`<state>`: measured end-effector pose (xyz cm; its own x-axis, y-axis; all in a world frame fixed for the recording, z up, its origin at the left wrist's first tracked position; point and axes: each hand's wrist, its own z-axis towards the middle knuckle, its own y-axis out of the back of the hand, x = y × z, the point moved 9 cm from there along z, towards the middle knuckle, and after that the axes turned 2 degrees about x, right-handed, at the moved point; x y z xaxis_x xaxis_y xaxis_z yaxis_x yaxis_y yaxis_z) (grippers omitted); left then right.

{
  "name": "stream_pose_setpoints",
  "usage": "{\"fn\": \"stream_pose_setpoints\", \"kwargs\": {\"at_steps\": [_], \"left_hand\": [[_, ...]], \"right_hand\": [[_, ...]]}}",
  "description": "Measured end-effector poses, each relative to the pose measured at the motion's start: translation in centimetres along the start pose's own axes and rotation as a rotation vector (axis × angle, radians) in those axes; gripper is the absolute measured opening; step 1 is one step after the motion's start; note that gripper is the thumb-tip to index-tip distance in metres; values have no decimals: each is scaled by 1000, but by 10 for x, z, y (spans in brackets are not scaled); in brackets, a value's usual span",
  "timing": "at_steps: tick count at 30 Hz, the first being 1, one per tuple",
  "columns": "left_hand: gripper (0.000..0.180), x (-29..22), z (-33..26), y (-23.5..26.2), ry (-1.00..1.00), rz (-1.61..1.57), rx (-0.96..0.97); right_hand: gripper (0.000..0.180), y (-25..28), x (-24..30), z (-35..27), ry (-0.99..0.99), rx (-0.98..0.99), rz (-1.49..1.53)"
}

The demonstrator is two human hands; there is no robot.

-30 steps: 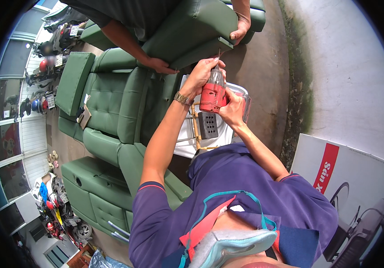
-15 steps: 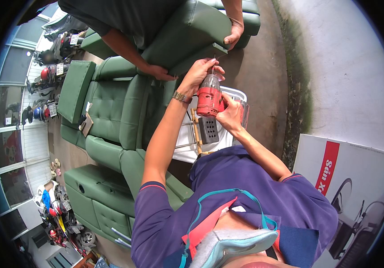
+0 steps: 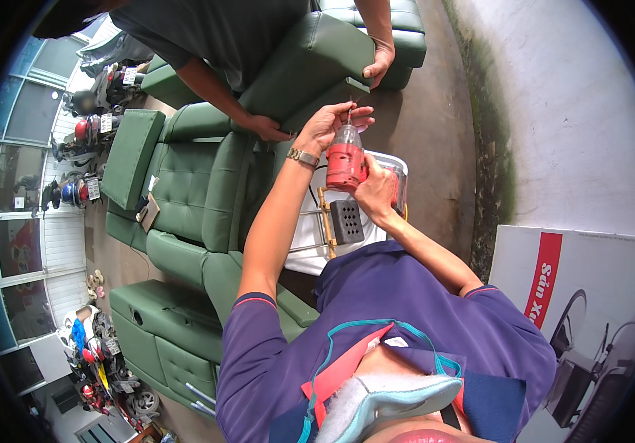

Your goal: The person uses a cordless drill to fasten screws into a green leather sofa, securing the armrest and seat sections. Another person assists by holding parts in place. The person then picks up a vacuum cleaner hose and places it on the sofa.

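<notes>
My right hand is wrapped round the grip of a red cordless drill, whose clear nose and thin bit point away from me. At the bit's tip, the thumb and index finger of my left hand pinch together, with the other fingers stretched out to the right. Whatever is between those fingertips is too small to make out. Just beyond them is the lower edge of a green upholstered cushion piece. A co-worker's two hands steady that piece from either side.
Green sofa sections stand to the left, one with a small brown piece on it. Before me is a white surface with a black perforated block. A wall and a large printed box stand right; parked motorbikes line the far left.
The view has shifted slightly. My left fingers are a little straighter at the bit's tip, and the drill is still in my right hand. The co-worker still holds the green piece.
</notes>
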<state>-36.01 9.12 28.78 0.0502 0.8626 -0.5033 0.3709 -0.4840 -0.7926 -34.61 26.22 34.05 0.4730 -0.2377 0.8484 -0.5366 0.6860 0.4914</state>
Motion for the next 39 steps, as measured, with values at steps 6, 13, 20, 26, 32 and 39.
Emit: {"fn": "stream_pose_setpoints", "kwargs": {"at_steps": [6, 13, 20, 26, 32, 39], "left_hand": [[18, -5, 2, -2, 33, 58, -28], [17, -18, -2, 1, -39, 380, -77], [24, -25, 1, -5, -106, 465, -140], [58, -17, -14, 2, -162, 526, -242], [81, -7, 12, 29, -265, -325, -452], [54, -8, 41, 53, -308, -281, -435]], "right_hand": [[56, -6, -20, 8, -120, 173, 284], [52, -21, -7, -1, 87, -15, -86], [38, 46, 10, 5, 223, 104, 77], [33, 79, -11, -31, 165, 123, 79], [28, 113, -72, -76, 2, 99, 122], [18, 156, -119, -101, -59, -25, 4]]}}
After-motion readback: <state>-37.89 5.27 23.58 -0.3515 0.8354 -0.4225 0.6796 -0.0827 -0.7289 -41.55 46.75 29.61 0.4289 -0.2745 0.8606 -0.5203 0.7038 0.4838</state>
